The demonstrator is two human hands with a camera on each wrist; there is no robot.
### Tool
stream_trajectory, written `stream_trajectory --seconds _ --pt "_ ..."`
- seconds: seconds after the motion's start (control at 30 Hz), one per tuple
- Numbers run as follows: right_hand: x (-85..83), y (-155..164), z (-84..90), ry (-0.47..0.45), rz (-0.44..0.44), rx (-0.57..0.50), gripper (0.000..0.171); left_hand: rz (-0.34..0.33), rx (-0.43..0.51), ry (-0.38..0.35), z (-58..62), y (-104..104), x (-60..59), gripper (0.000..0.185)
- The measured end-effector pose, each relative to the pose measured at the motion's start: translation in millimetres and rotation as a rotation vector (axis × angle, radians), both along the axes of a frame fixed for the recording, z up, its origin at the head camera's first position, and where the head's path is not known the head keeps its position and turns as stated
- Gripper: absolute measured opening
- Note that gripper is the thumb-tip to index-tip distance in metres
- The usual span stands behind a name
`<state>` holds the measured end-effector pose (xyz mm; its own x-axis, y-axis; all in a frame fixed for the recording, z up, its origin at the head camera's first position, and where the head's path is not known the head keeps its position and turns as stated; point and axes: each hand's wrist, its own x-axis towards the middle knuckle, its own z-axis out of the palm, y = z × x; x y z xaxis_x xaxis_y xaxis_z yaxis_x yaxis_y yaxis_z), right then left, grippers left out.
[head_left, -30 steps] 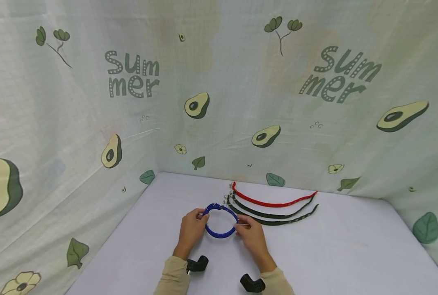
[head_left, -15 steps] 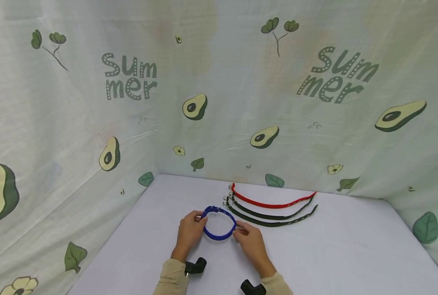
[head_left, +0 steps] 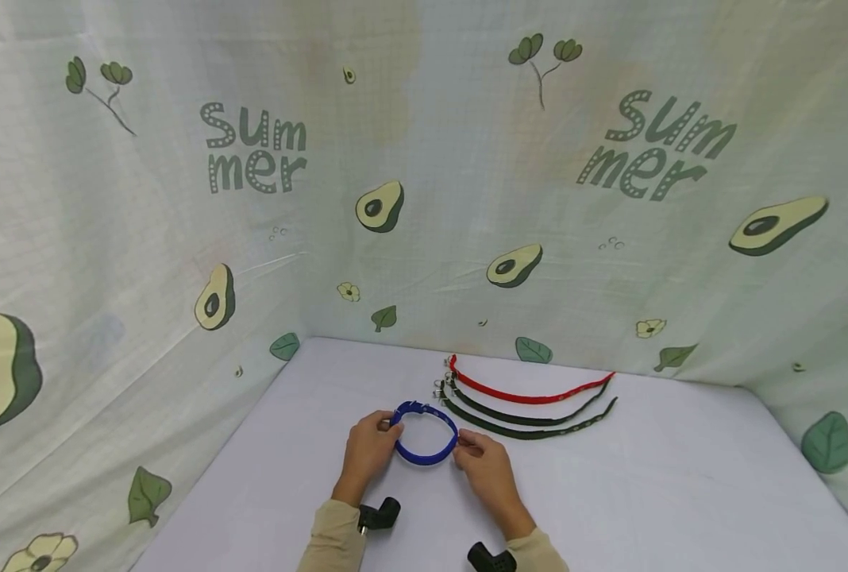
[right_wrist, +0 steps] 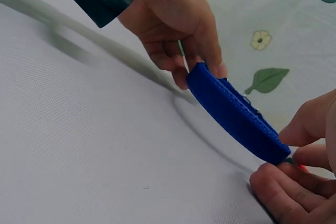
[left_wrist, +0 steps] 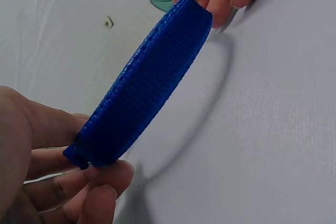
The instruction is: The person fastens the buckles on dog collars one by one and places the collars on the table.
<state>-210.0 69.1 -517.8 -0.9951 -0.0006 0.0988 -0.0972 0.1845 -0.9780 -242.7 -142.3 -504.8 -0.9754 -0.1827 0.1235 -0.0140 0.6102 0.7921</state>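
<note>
from where i sit, the left hand [head_left: 368, 451] pinches the blue collar [head_left: 425, 459] with thumb and fingers, and the right hand [head_left: 486, 467] pinches its opposite side — the collar is a loop between the two sets of fingertips, raised off the white table [head_left: 681, 485]; just past the right fingers i have a dark green strap [head_left: 531, 434], then a second green strap [head_left: 513, 416], then a red strap [head_left: 531, 398], all curved — and farthest from the fingers, a printed cloth [head_left: 452, 143] with avocados and leaves

Blue woven collar [head_left: 425, 459], closed into a ring; held between both hands [head_left: 369, 451], above the white table [head_left: 645, 477]
</note>
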Motion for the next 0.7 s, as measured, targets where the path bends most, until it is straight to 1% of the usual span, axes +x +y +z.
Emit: stream_trajectory --seconds 0.13,0.3,0.4,0.57,0.7 --pt "-0.3 1.0 -0.2 -0.007 0.030 -0.010 0.041 0.009 -0.003 -0.010 -0.1 0.0 -0.6 0.033" --pt "-0.5 2.2 1.0 -0.006 0.035 -0.012 0.038 0.013 -0.011 -0.020 -0.4 1.1 -1.8 0.033" --pt "0.0 2.7 1.4 -0.003 0.038 -0.012 0.039 0.010 -0.029 -0.009 -0.8 1.1 -1.5 0.033" --pt "1.3 3.1 1.1 -0.001 0.055 0.007 0.040 0.002 -0.060 -0.002 -2.4 -0.4 0.9 0.033" --pt "-0.6 3.9 -0.6 -0.006 0.062 0.033 0.035 -0.006 -0.069 0.003 -2.8 -0.7 1.7 0.033"
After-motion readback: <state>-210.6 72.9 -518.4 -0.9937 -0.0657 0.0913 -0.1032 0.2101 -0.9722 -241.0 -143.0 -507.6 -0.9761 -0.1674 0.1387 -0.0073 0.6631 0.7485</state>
